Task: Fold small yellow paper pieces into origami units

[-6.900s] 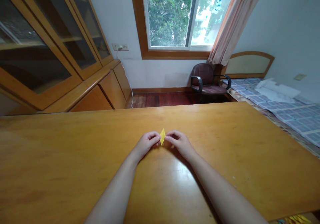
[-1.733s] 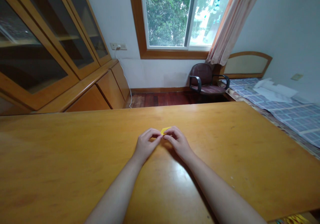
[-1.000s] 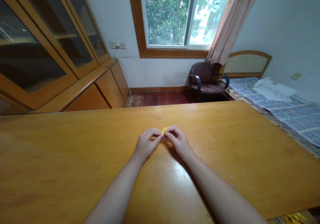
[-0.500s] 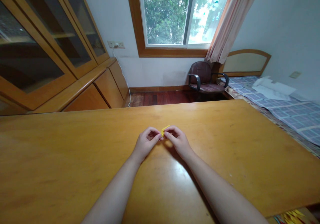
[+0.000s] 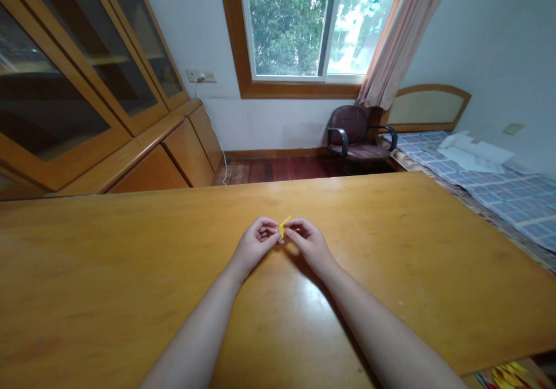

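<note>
Over the middle of the wooden table (image 5: 143,273), a small yellow folded piece (image 5: 282,228), which looks like paper, is pinched between my two hands. My left hand (image 5: 255,243) grips its left side with thumb and fingertips, the fingers curled. On the other side, my right hand (image 5: 308,242) holds it with thumb and index finger. A thin yellow end sticks up and to the right between the fingertips. The fingers hide part of the piece, so its full shape cannot be made out.
At the lower right, below the table edge, lie several yellow and red pieces (image 5: 508,374). A glass-door cabinet (image 5: 125,146) stands left. Beyond the table are a maroon armchair (image 5: 350,125) and a bed (image 5: 499,198) with white sheets of material (image 5: 475,151).
The yellow piece has turned a little between my fingertips and shows more of its surface. Its thin end has shifted slightly left and points more steeply up. Both hands stay almost in place.
</note>
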The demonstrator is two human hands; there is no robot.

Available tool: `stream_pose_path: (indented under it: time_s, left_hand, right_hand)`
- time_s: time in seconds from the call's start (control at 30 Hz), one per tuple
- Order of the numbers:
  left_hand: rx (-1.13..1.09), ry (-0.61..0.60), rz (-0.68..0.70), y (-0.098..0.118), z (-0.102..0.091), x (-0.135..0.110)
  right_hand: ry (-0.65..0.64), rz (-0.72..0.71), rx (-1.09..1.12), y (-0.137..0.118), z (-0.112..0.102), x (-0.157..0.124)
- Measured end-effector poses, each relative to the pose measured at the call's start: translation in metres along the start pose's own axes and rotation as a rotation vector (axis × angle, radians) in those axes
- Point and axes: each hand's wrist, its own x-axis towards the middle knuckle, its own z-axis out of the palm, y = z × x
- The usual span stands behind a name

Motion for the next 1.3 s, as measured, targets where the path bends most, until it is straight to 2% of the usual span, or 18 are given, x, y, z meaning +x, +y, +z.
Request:
stream_pose_path:
  time_s: [0.43,0.97,1.3]
  left_hand:
    - [-0.029,0.005,-0.006,0.002,0.0,0.002]
    - [0.044,-0.016,-0.003,0.003,0.001,0.001]
    - [0.021,-0.036,0.003,0.0,0.0,0.002]
  right_hand:
    - [0.001,-0.016,-0.078,0.003,-0.002,0.003]
    - [0.014,0.007,0.116,0.009,0.0,0.005]
    - [-0.007,0.026,0.145,0.007,0.001,0.005]
